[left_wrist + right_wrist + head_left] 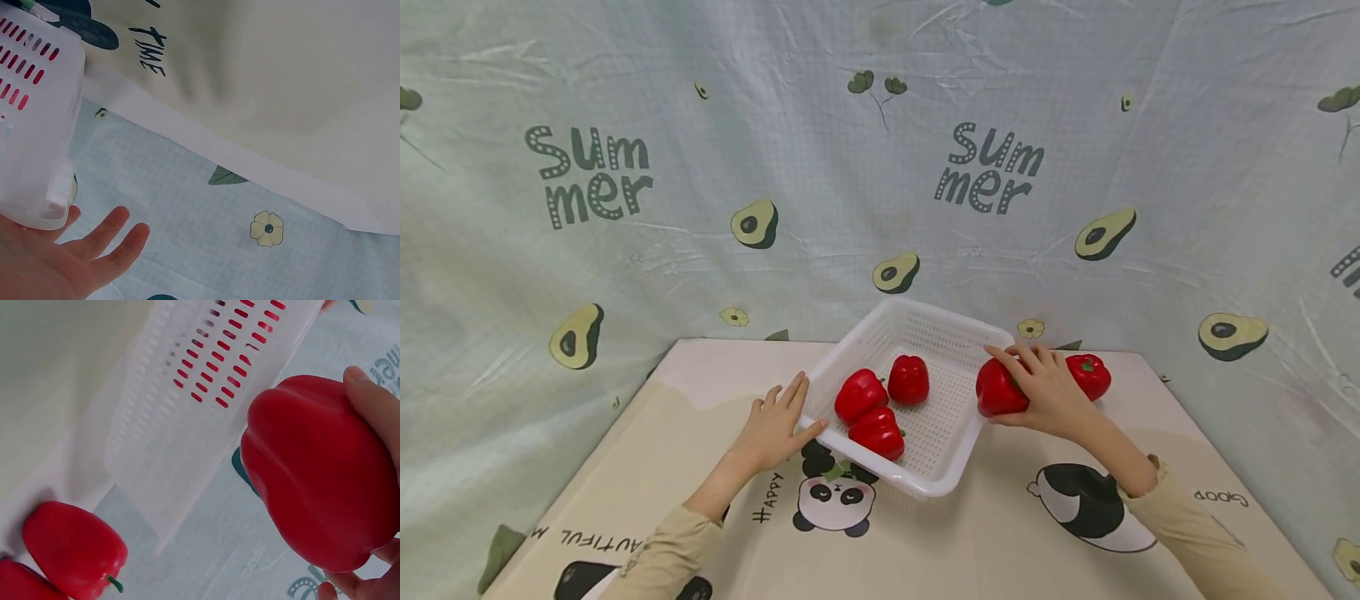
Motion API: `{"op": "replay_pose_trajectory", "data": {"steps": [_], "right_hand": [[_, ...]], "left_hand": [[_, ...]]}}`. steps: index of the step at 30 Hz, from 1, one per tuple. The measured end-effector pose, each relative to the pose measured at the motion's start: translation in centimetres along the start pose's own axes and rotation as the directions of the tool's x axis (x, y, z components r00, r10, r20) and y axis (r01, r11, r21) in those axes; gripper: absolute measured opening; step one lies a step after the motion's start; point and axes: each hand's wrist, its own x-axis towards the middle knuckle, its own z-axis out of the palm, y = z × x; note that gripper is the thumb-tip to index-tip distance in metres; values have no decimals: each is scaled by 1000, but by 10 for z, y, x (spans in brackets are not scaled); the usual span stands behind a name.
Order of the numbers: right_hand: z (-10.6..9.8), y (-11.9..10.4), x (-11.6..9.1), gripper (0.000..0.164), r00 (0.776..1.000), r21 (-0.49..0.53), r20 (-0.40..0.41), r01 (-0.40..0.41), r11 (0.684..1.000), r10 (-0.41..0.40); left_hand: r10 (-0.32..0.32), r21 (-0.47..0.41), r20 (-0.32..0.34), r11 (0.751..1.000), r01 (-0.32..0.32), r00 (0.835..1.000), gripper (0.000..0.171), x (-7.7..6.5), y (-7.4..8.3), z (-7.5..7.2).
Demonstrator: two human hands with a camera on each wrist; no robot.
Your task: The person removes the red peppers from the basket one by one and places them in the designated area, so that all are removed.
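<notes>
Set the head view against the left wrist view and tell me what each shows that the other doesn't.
Only the head view: the right hand, the held pepper in its grip, and a loose pepper on the table.

Only the left wrist view: the word TIME, readable on the table.

Both: the left hand at the basket, plus the curtain with a yellow flower. The head view shows three peppers inside; the left wrist view, just red through the slots.
</notes>
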Motion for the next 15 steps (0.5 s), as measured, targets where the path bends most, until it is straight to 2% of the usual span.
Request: {"op": "replay_pose_trajectory", "data": {"steps": [7, 15], "right_hand": [[1, 4, -12, 93, 999, -48, -43, -5, 999, 2], [0, 12, -31, 90, 997, -57, -77, -15, 998, 11]], "left_hand": [[2, 0, 1, 1000, -2, 1000, 75, -1, 0, -1], [2, -6, 6, 1000, -2, 1000, 75, 0, 0, 0]]}}
